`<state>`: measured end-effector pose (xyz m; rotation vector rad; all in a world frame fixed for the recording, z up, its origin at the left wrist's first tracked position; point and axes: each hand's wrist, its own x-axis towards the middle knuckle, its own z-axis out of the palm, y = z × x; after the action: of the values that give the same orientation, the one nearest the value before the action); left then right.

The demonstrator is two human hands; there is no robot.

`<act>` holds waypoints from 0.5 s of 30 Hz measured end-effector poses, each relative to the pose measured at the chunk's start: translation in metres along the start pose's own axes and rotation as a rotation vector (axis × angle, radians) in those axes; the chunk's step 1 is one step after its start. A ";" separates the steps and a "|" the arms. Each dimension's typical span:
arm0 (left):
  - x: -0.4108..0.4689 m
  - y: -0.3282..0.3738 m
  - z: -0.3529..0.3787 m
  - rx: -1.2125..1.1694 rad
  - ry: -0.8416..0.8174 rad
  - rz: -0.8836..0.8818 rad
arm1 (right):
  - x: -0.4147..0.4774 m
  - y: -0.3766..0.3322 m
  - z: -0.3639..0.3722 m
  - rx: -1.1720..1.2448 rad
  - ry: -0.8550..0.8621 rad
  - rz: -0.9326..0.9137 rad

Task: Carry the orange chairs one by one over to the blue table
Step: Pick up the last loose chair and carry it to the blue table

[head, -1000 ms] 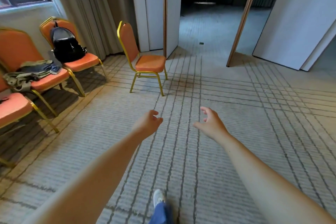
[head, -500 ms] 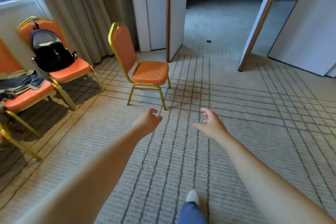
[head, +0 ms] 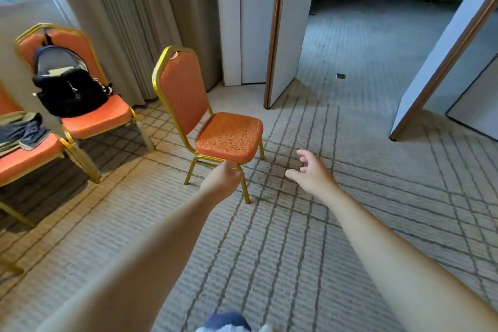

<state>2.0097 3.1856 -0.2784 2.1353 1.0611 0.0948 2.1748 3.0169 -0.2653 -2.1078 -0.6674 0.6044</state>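
An orange chair (head: 228,135) with a gold frame stands alone on the carpet just ahead, its seat empty and its back toward the left. My left hand (head: 222,180) reaches out low in front of the seat's front edge, fingers loosely curled, holding nothing. My right hand (head: 311,174) hangs to the right of the chair with fingers spread, apart from it. Both arms are stretched forward. The blue table is not in view.
Two more orange chairs line the left wall: one (head: 99,118) carries a black backpack (head: 67,89), the other (head: 24,156) holds folded clothes (head: 20,132). Curtains hang behind. White partition doors (head: 285,29) stand open onto a dark carpeted room beyond.
I have walked closer to the lone chair; it now looks larger and nearer. My left hand has come up to the seat's front edge. Both hands still hold nothing.
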 end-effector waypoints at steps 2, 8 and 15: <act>0.039 0.010 0.001 -0.010 0.002 -0.017 | 0.041 -0.010 -0.006 -0.027 -0.033 -0.016; 0.175 0.022 -0.003 -0.078 0.046 -0.115 | 0.191 -0.018 -0.007 -0.103 -0.124 -0.055; 0.343 0.036 -0.006 -0.126 0.037 -0.189 | 0.366 -0.047 0.003 -0.224 -0.180 -0.107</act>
<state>2.2561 3.4199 -0.3343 1.9189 1.2401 0.1089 2.4339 3.2782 -0.2962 -2.2223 -0.9825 0.6922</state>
